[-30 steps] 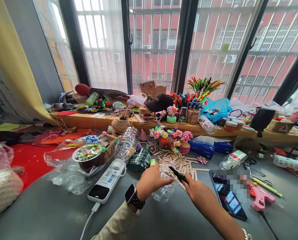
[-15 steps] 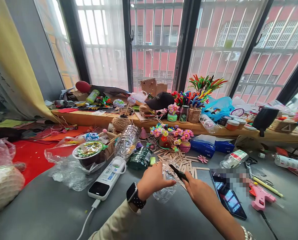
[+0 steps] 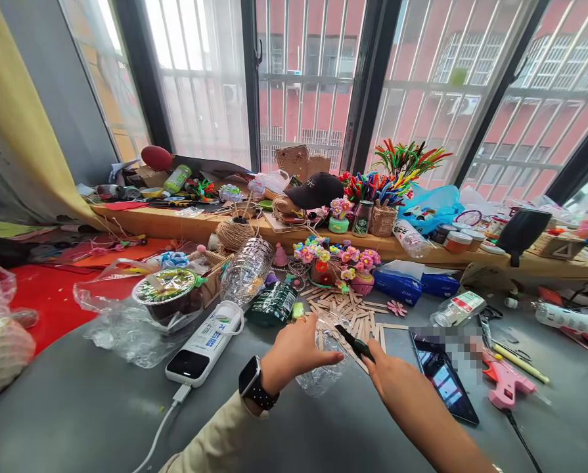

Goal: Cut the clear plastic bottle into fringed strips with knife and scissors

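My left hand (image 3: pixel 294 353), with a dark smartwatch (image 3: pixel 252 387) on its wrist, grips a clear crumpled plastic bottle piece (image 3: pixel 323 376) that lies on the grey table (image 3: pixel 101 420). My right hand (image 3: pixel 397 381) is closed on a black-handled tool (image 3: pixel 355 343), probably scissors or a knife. The tool's tip points at the top of the plastic piece. Just behind both hands lie several wooden craft sticks (image 3: pixel 357 318).
A white power bank (image 3: pixel 205 343) with a cable lies to the left, a phone (image 3: pixel 444 378) and a pink glue gun (image 3: pixel 505 381) to the right. A clear bottle (image 3: pixel 247 269), a foil-lidded bowl (image 3: pixel 168 295), a twine ball (image 3: pixel 234 234) and flower crafts (image 3: pixel 343 263) crowd the back.
Both hands have held their pose on the plastic piece and the tool. The camera has tilted slightly, so the scene has shifted a little left and up.
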Available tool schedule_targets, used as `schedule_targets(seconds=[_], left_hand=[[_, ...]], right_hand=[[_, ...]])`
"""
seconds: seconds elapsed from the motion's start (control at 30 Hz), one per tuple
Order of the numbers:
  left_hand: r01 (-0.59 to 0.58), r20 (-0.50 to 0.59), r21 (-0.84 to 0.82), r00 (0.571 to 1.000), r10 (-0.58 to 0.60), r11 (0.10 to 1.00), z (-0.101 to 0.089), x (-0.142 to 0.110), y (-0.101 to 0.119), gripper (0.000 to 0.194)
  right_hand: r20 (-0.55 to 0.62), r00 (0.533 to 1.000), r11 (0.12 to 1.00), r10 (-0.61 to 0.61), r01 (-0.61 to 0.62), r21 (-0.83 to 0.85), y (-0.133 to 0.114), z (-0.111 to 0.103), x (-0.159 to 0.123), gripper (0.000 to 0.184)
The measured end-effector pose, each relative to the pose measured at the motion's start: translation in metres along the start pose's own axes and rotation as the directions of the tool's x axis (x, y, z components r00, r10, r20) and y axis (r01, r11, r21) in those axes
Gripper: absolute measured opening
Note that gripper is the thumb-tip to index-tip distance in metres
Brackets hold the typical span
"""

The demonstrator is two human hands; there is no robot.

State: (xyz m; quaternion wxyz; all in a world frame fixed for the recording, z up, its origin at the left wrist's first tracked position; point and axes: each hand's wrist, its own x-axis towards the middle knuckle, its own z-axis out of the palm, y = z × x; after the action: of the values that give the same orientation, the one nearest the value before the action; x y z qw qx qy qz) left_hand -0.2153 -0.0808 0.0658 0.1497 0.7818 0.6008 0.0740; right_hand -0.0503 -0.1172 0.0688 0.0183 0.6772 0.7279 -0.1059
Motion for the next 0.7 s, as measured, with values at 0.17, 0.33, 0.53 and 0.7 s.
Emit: schedule_targets(seconds=[0.17,0.33,0.53,0.7], left_hand=[[-0.010,0.001,0.019,1.000,0.010,1.000,-0.002,0.000,-0.001,0.075],[-0.032,0.005,-0.002,0.999,0.032,0.999,-0.003,0.001,-0.004,0.072],[-0.039,-0.013,-0.013,0.999,0.039,0.999,-0.003,-0.003,-0.002,0.074],[-0.064,-0.021,-0.095,0.998,0.062,0.993,-0.003,0.000,-0.014,0.077]], right_hand=[[-0.043,0.999,1.000,0.017,-0.017,-0.001,-0.002,-0.002,0.000,0.028],[0.003,1.000,1.000,-0.009,0.009,-0.004,-0.002,-0.003,-0.002,0.031],[-0.109,0.993,0.953,-0.036,0.067,0.295,0.006,0.003,0.006,0.026],[-0.333,0.942,0.566,0.040,0.253,0.785,0.018,0.025,0.026,0.032]])
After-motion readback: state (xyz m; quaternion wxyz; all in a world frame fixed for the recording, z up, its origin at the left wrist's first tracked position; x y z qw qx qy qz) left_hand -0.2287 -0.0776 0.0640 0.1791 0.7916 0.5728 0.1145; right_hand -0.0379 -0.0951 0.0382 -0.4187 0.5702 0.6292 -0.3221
